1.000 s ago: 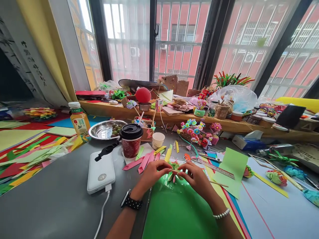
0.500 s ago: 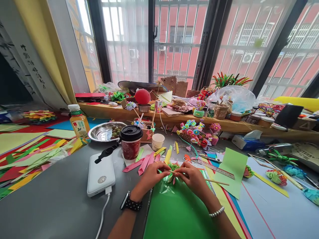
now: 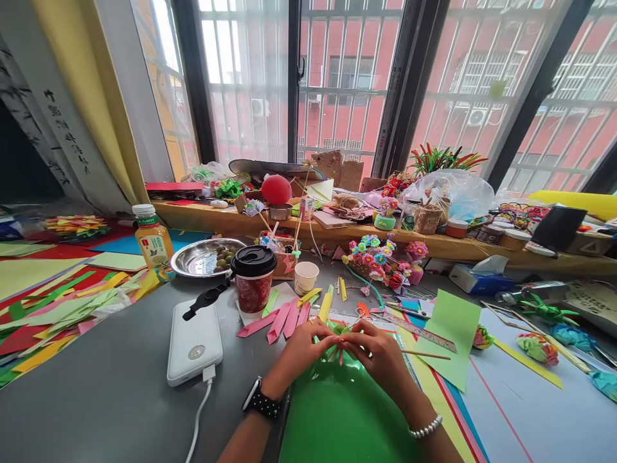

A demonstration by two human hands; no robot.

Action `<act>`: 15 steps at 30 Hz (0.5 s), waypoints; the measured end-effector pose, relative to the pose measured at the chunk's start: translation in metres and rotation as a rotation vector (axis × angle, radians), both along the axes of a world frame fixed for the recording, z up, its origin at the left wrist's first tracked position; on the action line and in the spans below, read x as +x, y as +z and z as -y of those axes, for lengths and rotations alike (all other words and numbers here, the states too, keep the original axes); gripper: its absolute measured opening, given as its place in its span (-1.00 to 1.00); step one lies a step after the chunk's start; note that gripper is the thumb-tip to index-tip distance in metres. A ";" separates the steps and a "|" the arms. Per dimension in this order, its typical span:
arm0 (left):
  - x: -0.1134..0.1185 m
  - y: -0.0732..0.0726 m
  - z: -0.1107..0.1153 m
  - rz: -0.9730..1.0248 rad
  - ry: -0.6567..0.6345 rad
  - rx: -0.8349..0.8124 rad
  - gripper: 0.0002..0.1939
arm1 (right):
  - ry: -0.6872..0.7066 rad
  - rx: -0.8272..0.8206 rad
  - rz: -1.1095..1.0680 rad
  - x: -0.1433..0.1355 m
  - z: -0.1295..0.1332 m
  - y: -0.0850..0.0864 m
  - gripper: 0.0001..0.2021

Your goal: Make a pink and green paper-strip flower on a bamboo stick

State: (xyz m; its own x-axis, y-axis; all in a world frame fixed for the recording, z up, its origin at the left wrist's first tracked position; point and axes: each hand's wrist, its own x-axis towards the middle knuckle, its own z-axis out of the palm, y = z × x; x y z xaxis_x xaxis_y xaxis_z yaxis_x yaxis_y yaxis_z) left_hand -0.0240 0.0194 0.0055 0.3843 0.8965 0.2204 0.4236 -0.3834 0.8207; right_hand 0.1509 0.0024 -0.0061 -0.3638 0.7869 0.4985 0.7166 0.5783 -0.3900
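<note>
A small folded-paper flower [image 3: 341,330], with green petals and a pink piece pointing down, is pinched between my two hands above a green plastic-covered sheet [image 3: 347,411]. My left hand [image 3: 303,354] has thumb and fingertips closed on the flower's near side. My right hand [image 3: 378,355] is closed on it from the other side. A thin wooden stick [image 3: 428,354] sticks out to the right beyond my right hand; its inner end is hidden behind the fingers. Folded pink paper strips [image 3: 283,319] and a folded yellow strip [image 3: 326,305] lie just beyond my left hand.
A lidded coffee cup [image 3: 253,286], a paper cup [image 3: 306,278], a metal plate [image 3: 193,260] and a juice bottle [image 3: 154,244] stand at the back left. A white power bank [image 3: 193,341] lies left. A ruler [image 3: 424,332], scissors [image 3: 363,310] and light green paper [image 3: 453,328] lie right.
Both hands have drawn closer together over the flower and shifted slightly right. The pale stick piece seen between the fingertips before is now covered by them.
</note>
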 end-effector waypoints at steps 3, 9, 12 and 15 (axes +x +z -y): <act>0.002 -0.004 -0.001 0.044 0.029 0.003 -0.77 | 0.001 -0.027 -0.002 0.001 0.000 0.001 -0.69; 0.006 -0.009 -0.002 0.085 0.038 0.023 -0.84 | -0.034 -0.144 -0.052 0.001 0.000 0.002 -0.68; 0.008 -0.008 0.000 0.091 0.030 0.064 -0.84 | -0.049 -0.158 -0.115 0.000 -0.001 0.002 -0.70; 0.009 -0.007 0.001 0.092 0.040 0.083 -0.85 | -0.054 -0.200 -0.183 0.000 -0.002 0.002 -0.73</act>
State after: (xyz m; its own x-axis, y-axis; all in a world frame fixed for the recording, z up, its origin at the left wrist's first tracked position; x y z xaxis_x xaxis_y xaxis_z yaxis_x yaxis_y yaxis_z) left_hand -0.0150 0.0186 -0.0019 0.3232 0.8880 0.3270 0.3646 -0.4357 0.8229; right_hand 0.1506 0.0042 -0.0036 -0.2364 0.8923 0.3845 0.6513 0.4392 -0.6188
